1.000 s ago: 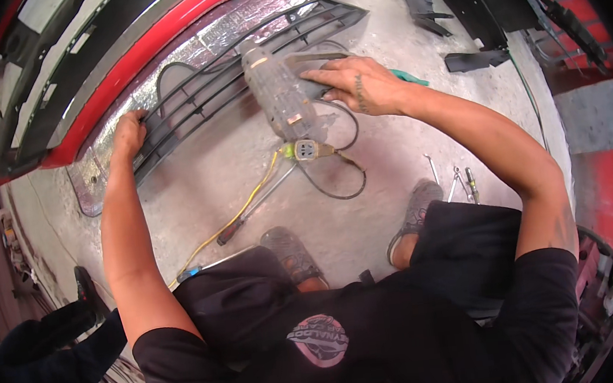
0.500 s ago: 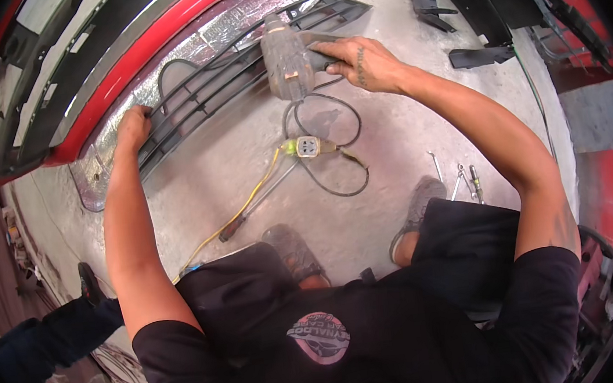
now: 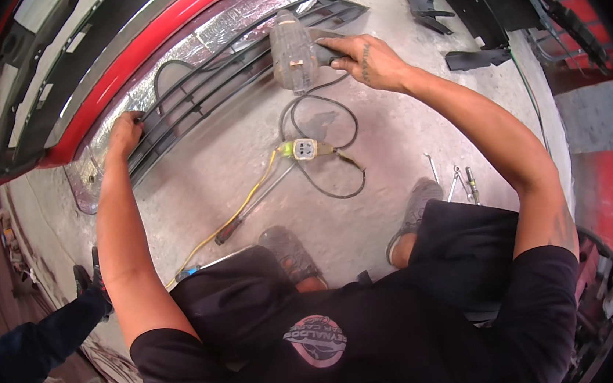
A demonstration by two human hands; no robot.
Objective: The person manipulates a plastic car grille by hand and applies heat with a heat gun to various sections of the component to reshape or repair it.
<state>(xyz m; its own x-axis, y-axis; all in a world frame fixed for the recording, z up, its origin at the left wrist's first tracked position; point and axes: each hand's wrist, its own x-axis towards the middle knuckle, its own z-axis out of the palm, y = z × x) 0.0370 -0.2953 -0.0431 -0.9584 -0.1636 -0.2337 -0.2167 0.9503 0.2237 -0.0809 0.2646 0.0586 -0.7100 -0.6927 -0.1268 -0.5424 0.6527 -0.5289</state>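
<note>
A long black slatted car grille (image 3: 204,104) lies slantwise across a silvery foil-faced sheet (image 3: 86,181) on the floor. My left hand (image 3: 124,134) is closed around its left end; the fingertips are partly hidden. Over the right half of the grille, my right hand (image 3: 368,62) grips the handle of a dusty grey gun-shaped power tool (image 3: 293,56). The tool's tapered end points away from me, and I cannot tell whether it touches the slats. Its black cord (image 3: 356,124) loops down to a yellow-corded socket block (image 3: 305,149).
A red bumper (image 3: 119,80) curves along the far left. Black trim pieces (image 3: 482,58) lie at the far right. A long-handled tool (image 3: 249,210) rests in front of my left shoe, and wrenches (image 3: 457,181) lie beside my right one. Another person's leg (image 3: 58,330) shows at left.
The power tool has moved slightly to the right and away from me in my right hand. My left hand, still on the grille, sits a little farther left. Another person's leg has shifted.
</note>
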